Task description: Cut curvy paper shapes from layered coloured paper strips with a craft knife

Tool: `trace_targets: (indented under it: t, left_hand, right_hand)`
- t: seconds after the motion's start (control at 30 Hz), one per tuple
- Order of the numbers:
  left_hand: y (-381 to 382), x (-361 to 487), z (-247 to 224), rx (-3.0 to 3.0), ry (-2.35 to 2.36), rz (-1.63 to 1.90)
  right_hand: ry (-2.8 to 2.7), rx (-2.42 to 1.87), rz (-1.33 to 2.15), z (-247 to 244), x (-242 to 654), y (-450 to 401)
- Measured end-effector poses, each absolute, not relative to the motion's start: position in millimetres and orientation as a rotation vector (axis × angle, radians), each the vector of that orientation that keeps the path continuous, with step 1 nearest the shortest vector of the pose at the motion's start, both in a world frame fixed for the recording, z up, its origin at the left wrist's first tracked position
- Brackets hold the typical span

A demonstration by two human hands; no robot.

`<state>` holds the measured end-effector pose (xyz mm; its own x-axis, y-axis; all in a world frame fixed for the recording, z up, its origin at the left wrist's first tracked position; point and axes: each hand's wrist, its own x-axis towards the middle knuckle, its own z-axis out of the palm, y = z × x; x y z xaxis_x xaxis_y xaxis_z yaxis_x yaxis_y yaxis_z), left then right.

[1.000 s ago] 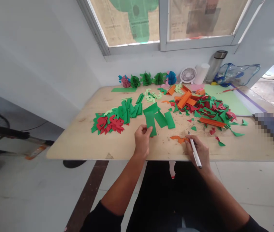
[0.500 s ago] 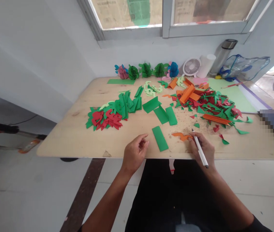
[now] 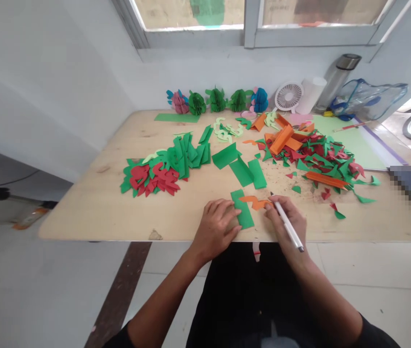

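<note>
My right hand (image 3: 288, 223) is closed around a white pen (image 3: 288, 226). Its fingertips also pinch an orange paper cutout (image 3: 255, 201) with a wavy outline, whose left end lies over a folded green paper piece (image 3: 244, 217). My left hand (image 3: 217, 223) rests on the table, fingers stretched out and touching the left edge of that green piece. Just beyond are more folded green papers (image 3: 242, 171). To the left lies a heap of red cutouts (image 3: 154, 180) beside green cutouts (image 3: 182, 154).
Orange folded papers (image 3: 282, 139) and red and green scraps (image 3: 330, 157) cover the right side. Honeycomb paper figures (image 3: 215, 99), a small white fan (image 3: 288, 96), a steel flask (image 3: 339, 79) and a clear pouch (image 3: 370, 99) line the wall. The wooden table (image 3: 93, 208) ends near my body.
My left hand has moved right onto the edge of the green paper and its fingers have straightened. My right hand has carried the pen and orange cutout left, over the green paper.
</note>
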<state>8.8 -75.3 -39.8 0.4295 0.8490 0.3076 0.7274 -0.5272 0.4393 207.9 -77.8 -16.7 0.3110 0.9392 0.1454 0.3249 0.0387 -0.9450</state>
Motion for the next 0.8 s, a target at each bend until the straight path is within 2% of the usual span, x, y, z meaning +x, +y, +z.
trace_targets:
  t: [0.2, 0.53, 0.8]
  left_hand:
    - [-76.4, 9.5, -38.7, 2.424, 1.371, 0.765]
    - [-64.1, 4.9, -37.4, 2.339, 1.411, 0.859]
    - [-30.6, 4.0, -20.4, 2.864, 1.226, 0.318]
  right_hand:
    - [-1.514, -1.555, 0.727, -13.5, 201.6, -85.4]
    - [-1.648, -1.552, 0.662, -25.0, 210.5, -97.1]
    - [-1.712, -1.520, 0.604, -34.5, 213.0, -97.5]
